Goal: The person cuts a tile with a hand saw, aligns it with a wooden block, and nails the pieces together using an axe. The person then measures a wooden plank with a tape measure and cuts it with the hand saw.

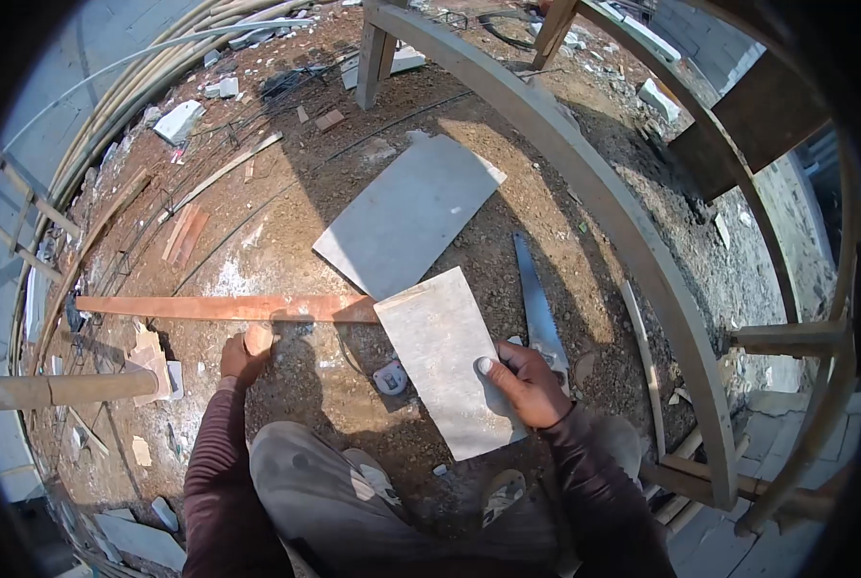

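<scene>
My right hand (532,385) grips the right edge of a pale rectangular piece of plywood (440,356), its thumb on the top face. The board is tilted above the ground, its upper left corner over the end of a long reddish plank (209,307). Just below that plank, my left hand (243,361) is closed around a small wood-coloured piece (257,337), mostly hidden by the fingers. A larger grey board (406,217) lies flat beyond the plywood. To the right lies a hand saw (538,308). A tape measure (390,378) rests on the dirt left of the plywood.
A long timber beam (585,164) of a wooden frame arches along the right side. At left, a round pole (65,390) juts in. Short reddish wood pieces (186,234), thin rods and rubble lie on the rough ground. Bundled poles (151,58) line the far left.
</scene>
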Action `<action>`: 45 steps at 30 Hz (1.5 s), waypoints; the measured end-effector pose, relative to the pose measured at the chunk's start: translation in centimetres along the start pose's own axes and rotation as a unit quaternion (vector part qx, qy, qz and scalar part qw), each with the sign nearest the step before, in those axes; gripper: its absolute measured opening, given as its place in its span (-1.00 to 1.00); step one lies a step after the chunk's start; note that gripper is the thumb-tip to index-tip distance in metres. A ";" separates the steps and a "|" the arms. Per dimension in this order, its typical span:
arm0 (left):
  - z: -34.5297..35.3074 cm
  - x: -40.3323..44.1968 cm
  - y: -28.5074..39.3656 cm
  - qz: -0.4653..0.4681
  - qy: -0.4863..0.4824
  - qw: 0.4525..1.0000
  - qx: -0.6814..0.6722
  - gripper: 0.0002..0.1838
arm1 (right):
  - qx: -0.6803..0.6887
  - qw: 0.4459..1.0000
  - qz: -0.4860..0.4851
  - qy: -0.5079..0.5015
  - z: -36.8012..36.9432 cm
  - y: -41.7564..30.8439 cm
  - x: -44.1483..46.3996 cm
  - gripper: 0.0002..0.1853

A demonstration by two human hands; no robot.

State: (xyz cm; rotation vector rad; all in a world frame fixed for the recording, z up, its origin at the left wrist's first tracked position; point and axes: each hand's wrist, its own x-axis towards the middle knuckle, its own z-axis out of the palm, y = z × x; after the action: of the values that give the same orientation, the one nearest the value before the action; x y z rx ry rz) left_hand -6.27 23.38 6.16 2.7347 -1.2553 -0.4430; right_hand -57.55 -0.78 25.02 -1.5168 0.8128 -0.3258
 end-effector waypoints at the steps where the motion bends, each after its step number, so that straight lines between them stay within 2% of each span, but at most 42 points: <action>1: -1.9 1.0 1.6 0.049 0.040 0.991 -0.121 -0.28 | 0.013 1.000 -0.022 0.007 0.1 -0.4 0.6 -0.64; 2: -3.8 1.8 3.2 0.099 0.078 0.963 -0.238 -0.30 | 0.028 0.999 -0.042 0.012 0.2 -0.5 1.2 -0.64; 4: -13.8 -0.6 14.2 0.100 0.045 0.922 -0.372 -0.38 | 0.055 0.998 -0.034 0.012 0.2 1.4 2.6 -0.67; 7: -21.7 -2.8 24.4 0.190 -0.006 0.904 -0.383 -0.39 | 0.065 0.996 -0.058 0.030 0.4 4.4 6.0 -0.70; 10: -23.7 -4.8 31.8 0.242 -0.005 0.917 -0.316 -0.30 | 0.021 0.997 -0.040 0.055 0.5 3.7 7.3 -0.68; 13: -18.3 -3.4 33.6 0.329 0.033 0.909 -0.253 -0.22 | 0.000 0.997 -0.055 0.055 0.4 4.7 7.3 -0.66; 16: -13.7 -4.5 34.9 0.270 0.036 0.938 -0.214 -0.15 | 0.008 0.996 -0.065 0.067 0.1 5.8 5.9 -0.66; 17: -12.8 -4.7 35.4 0.278 0.044 0.935 -0.218 -0.16 | 0.023 0.989 -0.088 0.113 0.7 6.3 5.4 -0.68; 18: -12.2 -4.8 35.8 0.285 0.027 0.929 -0.235 -0.17 | 0.022 0.991 -0.072 0.109 0.6 6.1 4.6 -0.69; 21: -12.6 -4.4 37.2 0.291 -0.030 0.923 -0.251 -0.20 | 0.013 0.993 -0.058 0.106 -0.6 4.7 3.9 -0.70; 25: -11.7 -3.4 37.1 0.288 -0.091 0.887 -0.349 -0.28 | -0.010 0.993 -0.058 0.103 -1.7 5.4 3.9 -0.69; 29: -13.9 -3.7 37.5 0.308 -0.140 0.849 -0.407 -0.37 | -0.057 0.994 -0.045 0.086 -2.3 4.6 3.6 -0.69; 30: -14.4 -4.0 37.9 0.319 -0.145 0.837 -0.420 -0.39 | 0.021 0.992 -0.076 0.098 -2.3 4.0 3.6 -0.66; 32: -14.4 -4.4 38.5 0.379 -0.091 0.834 -0.390 -0.39 | 0.178 0.967 -0.136 0.122 -1.8 3.0 3.9 -0.56; 35: -14.8 -6.7 39.9 0.462 -0.015 0.826 -0.321 -0.33 | 0.053 0.965 -0.219 0.133 -2.0 0.7 3.2 -0.43; 38: -15.0 -7.4 40.5 0.453 -0.009 0.814 -0.362 -0.17 | 0.088 0.967 -0.214 0.106 -2.6 1.5 3.2 -0.41; 41: -13.9 -8.3 41.0 0.350 -0.051 0.765 -0.539 -0.01 | 0.164 0.957 -0.215 0.109 -2.2 0.0 2.6 -0.40; 44: -13.9 -8.3 40.8 0.322 -0.167 0.731 -0.578 0.06 | 0.167 0.952 -0.230 0.109 -2.4 -0.7 2.3 -0.38; 45: -13.8 -8.2 40.7 0.319 -0.165 0.731 -0.579 -0.03 | 0.175 0.951 -0.226 0.114 -2.2 -0.6 2.3 -0.37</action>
State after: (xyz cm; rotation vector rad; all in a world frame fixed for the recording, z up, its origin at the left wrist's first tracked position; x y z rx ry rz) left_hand -36.71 2.53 29.70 1.1249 -1.2204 -1.1378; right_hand -57.24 -3.98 25.29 -1.3271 0.5377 -0.9505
